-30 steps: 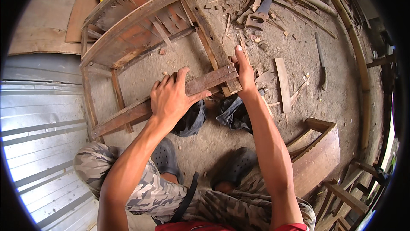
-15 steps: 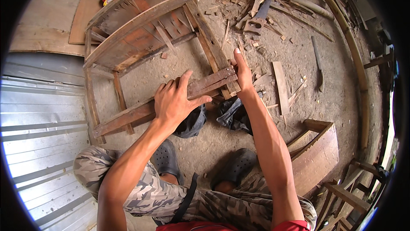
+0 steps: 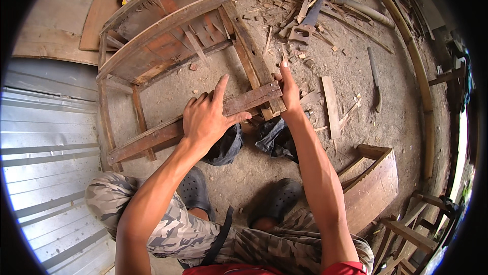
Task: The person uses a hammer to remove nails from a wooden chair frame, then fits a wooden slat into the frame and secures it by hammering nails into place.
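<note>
A worn wooden frame (image 3: 168,20) with curved slats and a splintered panel lies on the ground ahead of me. Its near side is a brown rail (image 3: 249,100), fixed at the right end to a long upright. My left hand (image 3: 204,117) straddles this rail, fingers over the far side and the thumb stretched along the near side. At the rail's right end my right hand (image 3: 290,92) grips the corner joint, its thumb pointing away from me and its fingers partly hidden behind the wood.
A handsaw (image 3: 307,23) lies among wood scraps at the far right. Nearer are a long knife (image 3: 375,79), a thin board (image 3: 330,107) and a wooden box-like piece (image 3: 373,188). Black plastic bags (image 3: 226,145) sit under the rail. Corrugated metal sheet (image 3: 51,158) borders the left.
The view has shifted very slightly. Both hands keep the same hold on the rail and corner, and the frame stays in place.
</note>
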### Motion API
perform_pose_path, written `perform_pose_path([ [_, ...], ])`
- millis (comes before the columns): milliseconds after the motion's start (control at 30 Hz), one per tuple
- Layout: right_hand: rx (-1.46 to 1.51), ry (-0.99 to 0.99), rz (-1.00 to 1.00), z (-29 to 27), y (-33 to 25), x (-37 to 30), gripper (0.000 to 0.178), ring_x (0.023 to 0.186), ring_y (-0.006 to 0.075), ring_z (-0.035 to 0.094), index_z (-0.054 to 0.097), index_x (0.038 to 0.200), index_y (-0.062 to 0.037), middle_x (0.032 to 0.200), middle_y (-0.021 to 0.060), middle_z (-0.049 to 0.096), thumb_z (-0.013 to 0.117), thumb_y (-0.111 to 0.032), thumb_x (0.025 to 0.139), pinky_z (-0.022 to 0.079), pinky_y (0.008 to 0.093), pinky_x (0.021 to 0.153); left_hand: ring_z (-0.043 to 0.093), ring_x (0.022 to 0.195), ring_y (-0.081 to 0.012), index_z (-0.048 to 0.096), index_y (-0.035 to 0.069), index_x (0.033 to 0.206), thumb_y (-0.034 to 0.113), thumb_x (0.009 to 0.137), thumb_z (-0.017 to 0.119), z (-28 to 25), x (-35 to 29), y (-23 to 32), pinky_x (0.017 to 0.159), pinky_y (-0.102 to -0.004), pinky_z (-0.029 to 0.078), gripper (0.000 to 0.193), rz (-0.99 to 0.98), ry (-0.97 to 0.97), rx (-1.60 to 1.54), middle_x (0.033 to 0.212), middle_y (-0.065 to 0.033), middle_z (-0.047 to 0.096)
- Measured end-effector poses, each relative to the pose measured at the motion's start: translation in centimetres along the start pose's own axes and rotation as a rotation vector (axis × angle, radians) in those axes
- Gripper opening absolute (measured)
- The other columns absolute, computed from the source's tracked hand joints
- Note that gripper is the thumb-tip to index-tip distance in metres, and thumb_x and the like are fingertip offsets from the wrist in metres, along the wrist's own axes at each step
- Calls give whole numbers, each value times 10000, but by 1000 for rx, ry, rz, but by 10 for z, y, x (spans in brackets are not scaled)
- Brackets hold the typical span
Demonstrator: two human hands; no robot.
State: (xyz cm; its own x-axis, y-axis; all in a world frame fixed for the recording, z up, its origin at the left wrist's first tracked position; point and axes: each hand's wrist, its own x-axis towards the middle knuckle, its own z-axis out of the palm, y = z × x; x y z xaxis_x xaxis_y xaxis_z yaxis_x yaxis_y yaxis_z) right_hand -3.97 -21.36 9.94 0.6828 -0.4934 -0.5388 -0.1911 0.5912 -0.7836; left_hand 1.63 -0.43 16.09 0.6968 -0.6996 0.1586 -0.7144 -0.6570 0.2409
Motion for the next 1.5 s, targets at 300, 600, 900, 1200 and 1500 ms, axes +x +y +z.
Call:
perform_pose_path([
  [300,15,-122,13,-30,26,49,760,813,222,641,663,1098,28,923,115,673,597,-696,876,525,363,763,696,680,-329,457,61,1459,805,725,625,5,-1,2,716,-430,562,1059,80,77,28,714,-201,677],
  [600,75,-35,-37,-10,26,34,722,721,208,629,680,969,-1,841,103,671,591,-710,868,516,352,677,695,640,-326,473,46,1436,805,740,617,7,-4,-6,683,-421,562,1040,69,82,46,680,-198,675],
  [900,-3,-27,-87,-21,29,48,649,796,204,604,543,1281,-78,926,99,651,565,-628,938,487,359,742,705,627,-325,472,49,1435,794,739,635,-3,4,4,673,-423,574,1032,54,62,57,669,-190,680],
  [1200,-103,-59,-63,-16,24,39,704,677,171,585,707,863,-29,770,64,656,518,-704,928,481,319,661,709,689,-386,466,56,1431,746,741,686,-1,0,2,677,-468,561,1000,59,69,30,734,-223,696],
  [1500,-166,-44,-143,-3,2,4,596,693,116,394,616,744,-97,720,-24,496,501,-636,971,296,299,677,645,1032,-334,552,60,1344,645,844,653,-3,5,11,917,-479,470,776,164,107,93,1136,-170,669],
])
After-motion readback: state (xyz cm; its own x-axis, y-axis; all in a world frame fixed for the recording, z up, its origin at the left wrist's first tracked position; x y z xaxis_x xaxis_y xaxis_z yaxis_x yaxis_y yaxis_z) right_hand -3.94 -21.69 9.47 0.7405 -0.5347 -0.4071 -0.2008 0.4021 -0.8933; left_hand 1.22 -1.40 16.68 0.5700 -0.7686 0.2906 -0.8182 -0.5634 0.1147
